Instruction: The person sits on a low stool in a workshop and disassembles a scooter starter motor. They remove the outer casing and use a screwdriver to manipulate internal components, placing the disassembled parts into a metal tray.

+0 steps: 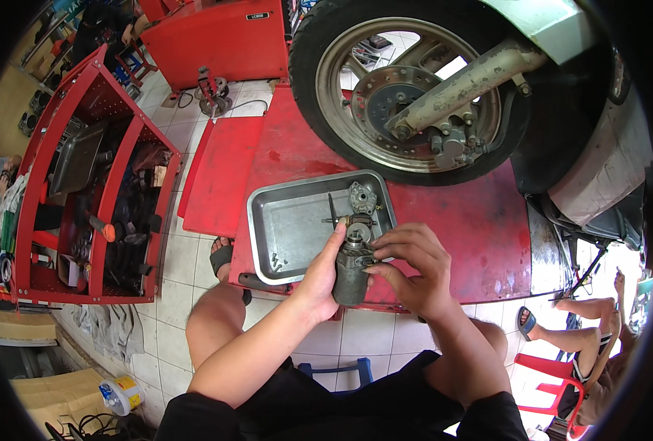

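A grey cylindrical metal part [351,275], which looks like a starter motor, stands upright between my hands at the near edge of the tray. Its top end carries a shiny round shaft piece [356,237]. My left hand [322,273] is wrapped round its left side. On the other side, my right hand [416,268] has its thumb and fingertips at the upper edge of the body; whatever small piece they may pinch is hidden. Just beyond lies the shallow metal tray [268,189], holding a cast metal cover [362,198], some dark parts and several small screws [277,262].
A red lift platform [459,242] carries the tray and a motorcycle front wheel [326,110] with its brake disc. To the left stands a red tool rack [104,213]. A blue stool [363,371] is under me. Another person sits at the right by a red chair [540,367].
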`<state>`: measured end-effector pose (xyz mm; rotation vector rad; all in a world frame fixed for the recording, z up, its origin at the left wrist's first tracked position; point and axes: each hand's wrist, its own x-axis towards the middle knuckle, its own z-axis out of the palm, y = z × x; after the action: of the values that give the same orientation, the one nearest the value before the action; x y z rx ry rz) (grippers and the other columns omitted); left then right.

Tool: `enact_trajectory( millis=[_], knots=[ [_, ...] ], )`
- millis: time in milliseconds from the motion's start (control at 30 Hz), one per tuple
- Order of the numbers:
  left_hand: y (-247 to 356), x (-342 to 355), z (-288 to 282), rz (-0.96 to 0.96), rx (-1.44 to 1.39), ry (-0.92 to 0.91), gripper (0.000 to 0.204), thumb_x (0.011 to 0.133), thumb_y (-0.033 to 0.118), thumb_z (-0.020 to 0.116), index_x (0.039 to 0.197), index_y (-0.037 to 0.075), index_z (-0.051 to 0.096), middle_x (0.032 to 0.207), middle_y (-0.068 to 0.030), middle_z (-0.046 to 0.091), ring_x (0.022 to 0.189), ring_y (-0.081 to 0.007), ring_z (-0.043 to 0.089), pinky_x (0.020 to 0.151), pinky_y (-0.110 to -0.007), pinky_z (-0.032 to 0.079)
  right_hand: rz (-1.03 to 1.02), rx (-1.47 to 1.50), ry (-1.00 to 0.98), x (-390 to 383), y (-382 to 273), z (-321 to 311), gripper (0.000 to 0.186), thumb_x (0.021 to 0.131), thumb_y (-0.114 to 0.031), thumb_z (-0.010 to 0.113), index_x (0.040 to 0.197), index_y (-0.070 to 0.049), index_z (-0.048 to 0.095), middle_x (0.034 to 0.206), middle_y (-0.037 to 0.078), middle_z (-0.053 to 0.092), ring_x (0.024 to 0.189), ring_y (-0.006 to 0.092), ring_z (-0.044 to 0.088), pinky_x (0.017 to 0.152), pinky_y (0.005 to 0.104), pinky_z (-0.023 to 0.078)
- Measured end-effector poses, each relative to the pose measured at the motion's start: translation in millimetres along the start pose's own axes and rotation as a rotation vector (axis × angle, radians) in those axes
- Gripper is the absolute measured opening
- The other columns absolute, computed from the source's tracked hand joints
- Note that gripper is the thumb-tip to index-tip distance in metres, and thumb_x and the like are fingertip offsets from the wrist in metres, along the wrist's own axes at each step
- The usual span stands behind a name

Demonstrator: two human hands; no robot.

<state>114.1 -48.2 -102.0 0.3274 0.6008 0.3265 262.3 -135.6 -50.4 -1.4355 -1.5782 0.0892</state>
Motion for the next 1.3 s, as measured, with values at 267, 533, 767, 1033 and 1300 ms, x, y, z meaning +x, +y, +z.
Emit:
enact_trajectory(
  millis=[267,533,767,1033,1300],
  knots=[
    [-1,-2,2,-0.089,-0.037,-0.022,0.060,0.096,0.068,0.048,0.112,0.012,0.061,0.091,-0.0054,0.067,0.069,-0.0178,0.066,0.060,-0.032,0.056,0.054,0.065,-0.042,1,2,-2,0.027,0.059,-0.009,0.089,0.078,-0.005,0.070,0.096,0.006,0.073,0.094,0.0267,0.067,0.081,0.0385,0.054],
    [-1,-2,-2,-0.112,-0.066,-0.082,0.056,0.101,0.063,0.043,0.121,0.012,0.058,0.095,-0.0048,0.065,0.079,-0.0179,0.067,0.066,-0.035,0.056,0.035,0.087,-0.046,1,5,-1,0.030,0.059,-0.010,0.090,0.079,-0.005,0.068,0.098,0.007,0.073,0.094,0.0275,0.067,0.082,0.0394,0.053],
    [-2,0,-5,-0.108,-0.064,-0.086,0.058,0.100,0.064,0.043,0.122,0.012,0.058,0.095,-0.0053,0.066,0.078,-0.0188,0.066,0.066,-0.036,0.056,-0.002,0.047,-0.052,0,6,-1,0.028,0.062,-0.009,0.088,0.081,-0.005,0.068,0.101,0.007,0.072,0.094,0.0282,0.067,0.082,0.0395,0.052],
    [7,-3,4,-0.066,-0.053,-0.009,0.061,0.097,0.068,0.046,0.114,0.011,0.062,0.092,-0.0075,0.068,0.072,-0.0203,0.067,0.062,-0.034,0.056,-0.007,0.048,-0.055,1,7,-1,0.028,0.064,-0.011,0.089,0.083,-0.006,0.069,0.104,0.007,0.071,0.093,0.0278,0.067,0.080,0.0380,0.053],
    [34,-5,-18,-0.015,-0.072,0.032,0.066,0.096,0.071,0.043,0.105,0.008,0.063,0.084,-0.0102,0.067,0.071,-0.0255,0.065,0.067,-0.039,0.053,-0.005,0.084,-0.078,11,14,-5,0.025,0.072,-0.006,0.083,0.093,-0.003,0.069,0.104,0.010,0.070,0.091,0.0295,0.067,0.079,0.0386,0.053]
  ],
)
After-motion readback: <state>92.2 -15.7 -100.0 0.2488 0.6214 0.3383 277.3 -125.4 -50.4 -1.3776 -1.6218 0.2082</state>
